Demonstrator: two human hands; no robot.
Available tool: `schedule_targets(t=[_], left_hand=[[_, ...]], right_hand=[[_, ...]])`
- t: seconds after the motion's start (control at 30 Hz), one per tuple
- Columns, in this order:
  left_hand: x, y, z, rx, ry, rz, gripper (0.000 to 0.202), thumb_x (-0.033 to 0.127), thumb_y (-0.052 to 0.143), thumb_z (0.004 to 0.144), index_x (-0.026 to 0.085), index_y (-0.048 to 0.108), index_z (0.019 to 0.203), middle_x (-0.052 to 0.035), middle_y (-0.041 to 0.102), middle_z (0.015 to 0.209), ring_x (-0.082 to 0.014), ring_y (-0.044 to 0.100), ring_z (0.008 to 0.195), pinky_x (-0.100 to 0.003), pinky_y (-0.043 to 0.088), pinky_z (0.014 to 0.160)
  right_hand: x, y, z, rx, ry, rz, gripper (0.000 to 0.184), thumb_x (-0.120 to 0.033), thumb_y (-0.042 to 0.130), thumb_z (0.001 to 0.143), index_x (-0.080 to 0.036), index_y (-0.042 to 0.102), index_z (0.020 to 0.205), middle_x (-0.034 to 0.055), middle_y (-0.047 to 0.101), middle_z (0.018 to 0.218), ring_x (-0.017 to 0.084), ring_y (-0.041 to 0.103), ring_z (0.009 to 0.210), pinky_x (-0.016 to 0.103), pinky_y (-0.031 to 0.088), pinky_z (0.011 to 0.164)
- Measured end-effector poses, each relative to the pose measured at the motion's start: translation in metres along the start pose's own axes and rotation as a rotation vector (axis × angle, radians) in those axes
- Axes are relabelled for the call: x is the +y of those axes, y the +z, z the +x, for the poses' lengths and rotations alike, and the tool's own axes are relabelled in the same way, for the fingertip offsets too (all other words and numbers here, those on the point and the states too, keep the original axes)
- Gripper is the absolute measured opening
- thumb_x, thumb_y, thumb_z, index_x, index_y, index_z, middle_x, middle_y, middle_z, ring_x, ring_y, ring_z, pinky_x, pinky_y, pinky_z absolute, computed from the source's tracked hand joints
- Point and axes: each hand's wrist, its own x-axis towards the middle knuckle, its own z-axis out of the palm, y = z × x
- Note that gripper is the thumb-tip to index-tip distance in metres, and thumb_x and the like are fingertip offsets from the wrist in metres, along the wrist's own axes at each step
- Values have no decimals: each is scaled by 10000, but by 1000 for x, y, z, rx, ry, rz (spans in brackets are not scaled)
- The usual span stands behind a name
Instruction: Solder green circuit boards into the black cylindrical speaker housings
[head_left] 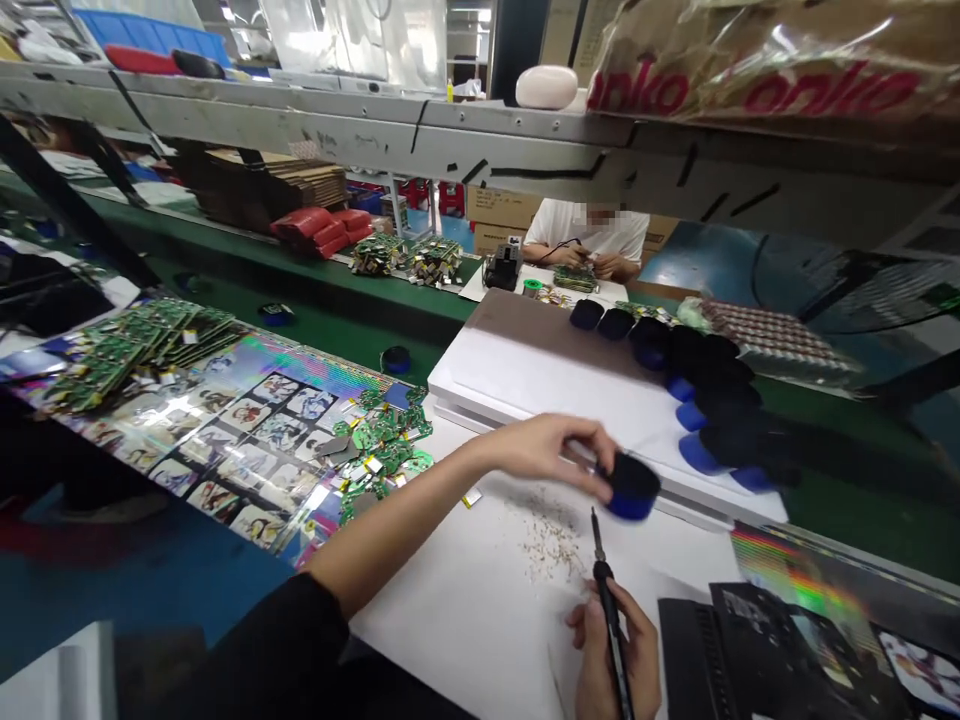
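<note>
My left hand (pixel 559 450) pinches a round blue housing with a black top (pixel 634 487) by its left side, held above the white work surface (pixel 465 570). Below it, my right hand (pixel 619 640) grips a soldering iron (pixel 609 600), its tip pointing up and stopping just short of the housing. Small light-coloured scraps (pixel 551 540) lie scattered on the white surface under my left hand. Several similar blue and black housings (pixel 701 450) stand in a curved row on the white raised platform (pixel 555 370) at the right.
Loose green circuit boards (pixel 386 440) with small batteries lie left of my work surface, and stacked board panels (pixel 135 350) sit further left. A black device (pixel 712 650) stands at the lower right. A metal shelf (pixel 330 130) crosses overhead. Opposite, a person (pixel 589 240) in white works.
</note>
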Motion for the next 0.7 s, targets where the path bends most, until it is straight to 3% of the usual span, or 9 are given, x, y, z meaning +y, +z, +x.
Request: schedule_targets(t=[0.07, 0.1, 0.2, 0.3, 0.37, 0.43, 0.53, 0.63, 0.7], left_hand=[[3, 8, -59, -156, -115, -86, 268, 305, 922, 804, 216, 723, 960, -91, 747, 1333, -263, 696, 1314, -404, 563, 1132], [1, 15, -85, -178, -157, -104, 260, 313, 922, 808, 222, 732, 959, -89, 747, 1348, -259, 710, 1296, -401, 567, 1134], [-17, 41, -139, -24, -197, 37, 259, 316, 926, 804, 221, 730, 944, -99, 768, 1308, -274, 729, 1259, -416, 584, 1096], [-33, 66, -167, 184, -192, 300, 185, 260, 843, 883, 227, 718, 1016, -114, 722, 1399, -279, 679, 1331, -431, 549, 1139], [-36, 70, -178, 247, -181, 406, 181, 263, 774, 941, 245, 713, 1110, -117, 679, 1455, -271, 639, 1379, -421, 534, 1159], [-37, 62, -188, 314, -185, 493, 188, 294, 714, 987, 258, 702, 1171, -118, 696, 1391, -266, 649, 1341, -417, 547, 1133], [-41, 35, -201, 422, -286, 750, 201, 298, 676, 1003, 246, 704, 1194, -113, 737, 1205, -293, 691, 1175, -463, 568, 1041], [-49, 11, -207, 370, -429, 1004, 317, 300, 765, 933, 215, 721, 1236, -137, 717, 1230, -342, 681, 1140, -499, 562, 986], [-52, 2, -208, 310, -466, 1037, 245, 278, 723, 961, 205, 742, 1194, -132, 721, 1200, -328, 694, 1107, -470, 566, 955]], right_hand=[[-4, 1, 0, 11, -6, 29, 461, -524, 791, 892, -219, 691, 1222, 50, 785, 895, 165, 653, 547, 307, 536, 520], [-6, 1, -1, 21, -7, 49, 450, -518, 793, 892, -218, 691, 1211, 62, 790, 944, 162, 660, 546, 302, 531, 508], [-11, 4, -2, 19, 1, 91, 446, -506, 785, 903, -211, 685, 1223, 92, 790, 1056, 165, 690, 555, 296, 516, 487], [-10, 4, -4, -30, -14, 118, 461, -527, 759, 920, -190, 681, 1226, 107, 799, 1037, 170, 694, 549, 295, 500, 478], [-6, 2, -7, -51, -52, 117, 446, -525, 731, 941, -183, 686, 1223, 109, 804, 1017, 168, 693, 551, 294, 498, 484], [-2, -1, -9, -51, -91, 97, 410, -491, 721, 955, -189, 691, 1231, 103, 801, 1028, 158, 691, 564, 292, 505, 503], [3, -3, -10, -16, -118, 41, 357, -409, 757, 939, -208, 702, 1229, 85, 780, 1077, 133, 678, 592, 294, 529, 556], [-1, -2, -9, -4, -124, 15, 348, -349, 789, 918, -216, 707, 1230, 70, 765, 1091, 118, 677, 612, 294, 551, 591], [-9, -1, -8, -11, -131, 53, 328, -334, 774, 933, -216, 702, 1231, 72, 771, 1086, 117, 681, 602, 281, 539, 558]])
